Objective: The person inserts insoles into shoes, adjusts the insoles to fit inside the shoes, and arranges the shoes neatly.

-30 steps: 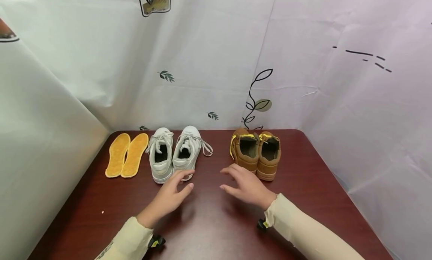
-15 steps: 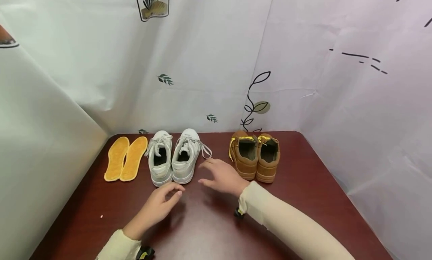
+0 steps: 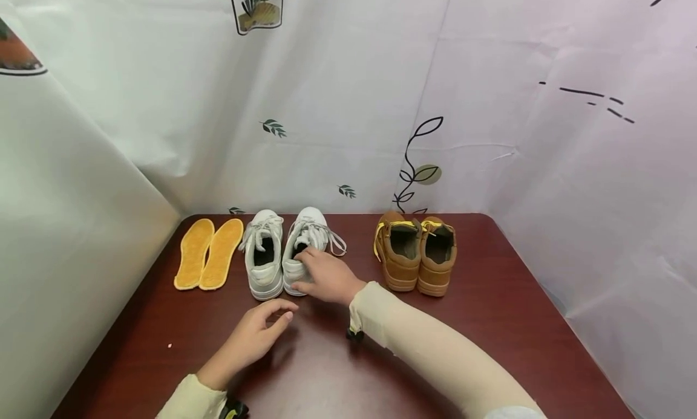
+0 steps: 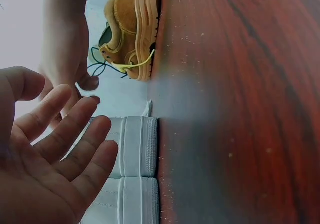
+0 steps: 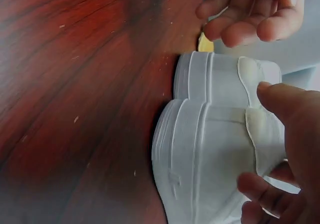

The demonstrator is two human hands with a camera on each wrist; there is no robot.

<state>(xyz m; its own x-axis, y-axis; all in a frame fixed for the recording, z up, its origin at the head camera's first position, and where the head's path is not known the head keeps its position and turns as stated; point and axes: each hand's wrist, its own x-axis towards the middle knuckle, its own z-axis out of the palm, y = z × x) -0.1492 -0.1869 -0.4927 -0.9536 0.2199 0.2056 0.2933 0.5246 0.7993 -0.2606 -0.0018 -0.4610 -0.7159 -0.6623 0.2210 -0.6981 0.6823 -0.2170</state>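
Observation:
A pair of white lace-up sneakers stands side by side at the back of the table, heels toward me. My right hand (image 3: 327, 279) is over the heel of the right white sneaker (image 3: 311, 218). Its fingertips reach the shoe's opening, and in the right wrist view the thumb (image 5: 277, 98) lies over the heels, apart from the fingers. In front of the left white sneaker (image 3: 265, 281), my left hand (image 3: 250, 337) hovers with loosely bent fingers and holds nothing. The left wrist view shows its palm and spread fingers (image 4: 92, 154) beside the sneakers' heels (image 4: 150, 149).
Two yellow insoles (image 3: 221, 256) lie flat left of the sneakers. To the right stands a pair of brown shoes (image 3: 403, 268) with yellow laces. Printed white cloth (image 3: 348, 104) hangs behind and along both sides of the dark red table (image 3: 490, 322).
My right hand has moved left from beside the brown shoes to the right white sneaker. My left hand has drawn back slightly from the sneakers' heels. The shoes and insoles have stayed in place.

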